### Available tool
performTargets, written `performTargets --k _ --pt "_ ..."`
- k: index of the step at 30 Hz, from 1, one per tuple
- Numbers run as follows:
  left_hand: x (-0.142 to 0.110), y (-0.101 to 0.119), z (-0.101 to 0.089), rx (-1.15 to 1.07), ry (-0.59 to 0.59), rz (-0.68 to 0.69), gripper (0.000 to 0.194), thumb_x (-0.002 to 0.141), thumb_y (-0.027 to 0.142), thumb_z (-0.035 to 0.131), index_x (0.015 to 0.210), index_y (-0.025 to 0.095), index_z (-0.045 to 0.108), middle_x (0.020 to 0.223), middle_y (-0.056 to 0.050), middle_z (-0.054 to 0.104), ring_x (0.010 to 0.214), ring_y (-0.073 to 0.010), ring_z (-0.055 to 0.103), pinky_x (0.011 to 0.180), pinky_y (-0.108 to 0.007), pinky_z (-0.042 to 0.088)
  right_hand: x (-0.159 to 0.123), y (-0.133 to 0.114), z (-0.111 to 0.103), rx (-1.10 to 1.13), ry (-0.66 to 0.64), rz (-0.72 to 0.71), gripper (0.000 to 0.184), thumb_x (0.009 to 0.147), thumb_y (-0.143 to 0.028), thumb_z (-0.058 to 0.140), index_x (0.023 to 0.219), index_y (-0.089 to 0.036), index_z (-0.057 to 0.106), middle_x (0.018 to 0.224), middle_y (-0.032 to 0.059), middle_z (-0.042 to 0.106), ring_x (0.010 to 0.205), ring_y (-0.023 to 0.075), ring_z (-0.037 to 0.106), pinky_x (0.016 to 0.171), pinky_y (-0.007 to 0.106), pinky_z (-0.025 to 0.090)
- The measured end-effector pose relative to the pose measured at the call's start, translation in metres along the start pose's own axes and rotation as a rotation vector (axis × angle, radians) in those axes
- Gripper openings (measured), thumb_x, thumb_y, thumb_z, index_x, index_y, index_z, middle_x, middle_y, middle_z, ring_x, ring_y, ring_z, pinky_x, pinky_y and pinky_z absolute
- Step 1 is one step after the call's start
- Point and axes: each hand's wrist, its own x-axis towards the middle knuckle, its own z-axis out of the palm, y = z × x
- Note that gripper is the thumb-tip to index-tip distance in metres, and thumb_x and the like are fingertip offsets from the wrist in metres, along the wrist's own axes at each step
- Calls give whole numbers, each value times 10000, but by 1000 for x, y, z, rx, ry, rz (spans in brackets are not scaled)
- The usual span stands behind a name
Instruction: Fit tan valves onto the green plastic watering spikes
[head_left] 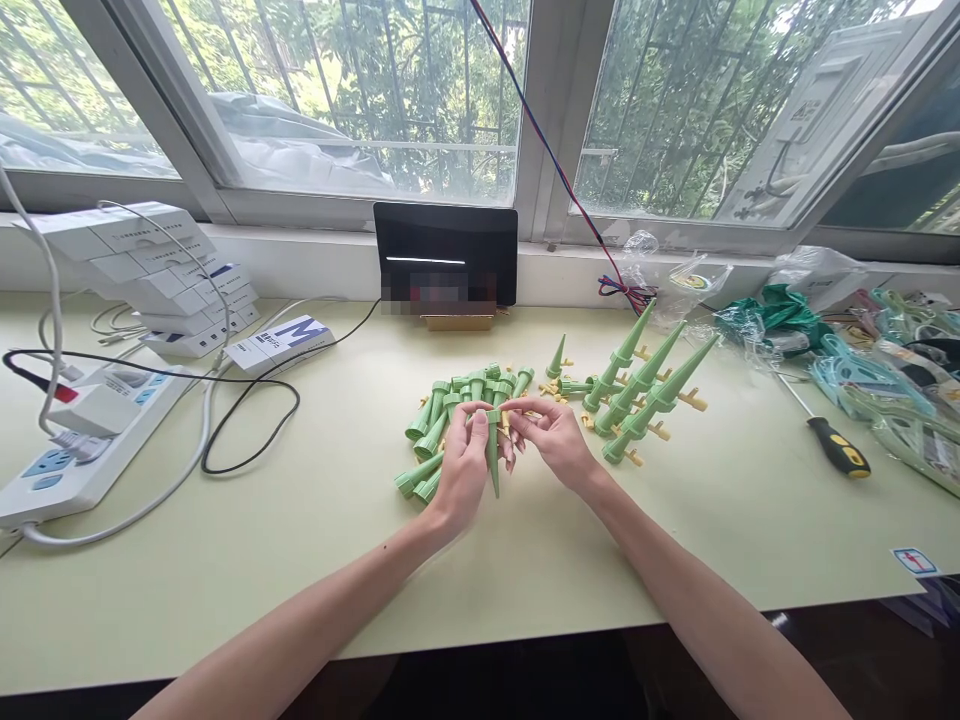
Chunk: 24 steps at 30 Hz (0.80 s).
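Observation:
My left hand is closed around a green plant watering spike, its tip pointing down toward me. At the spike's collar my right hand pinches a small yellow valve, partly hidden by the fingers. Behind and left of my hands lies a heap of loose green spikes. To the right, several spikes with yellow valves stand stacked into tall cones. A single short spike stands upright behind them, near other small yellow pieces.
A black tablet stands at the window. White boxes, a power strip and loose cables occupy the left. At the right lie a screwdriver, plastic bags and bagged tubing. The table's front edge is near my forearms.

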Motion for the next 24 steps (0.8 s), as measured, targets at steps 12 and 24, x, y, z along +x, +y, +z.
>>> performTargets --k 12,24 --pt "0 3 1 29 26 18 178 951 386 524 1000 223 471 689 41 578 548 -107 573 566 -248 476 1 5 5 14 96 -73 239 754 -415 782 839 -194 755 649 4 619 516 125 553 523 298 488" --pt "2 2 -1 -2 29 18 188 931 398 557 964 228 484 670 41 580 546 -110 564 568 -246 466 2 10 2 -45 49 -71 303 761 -471 764 899 -201 764 682 20 652 545 144 584 532 314 520"
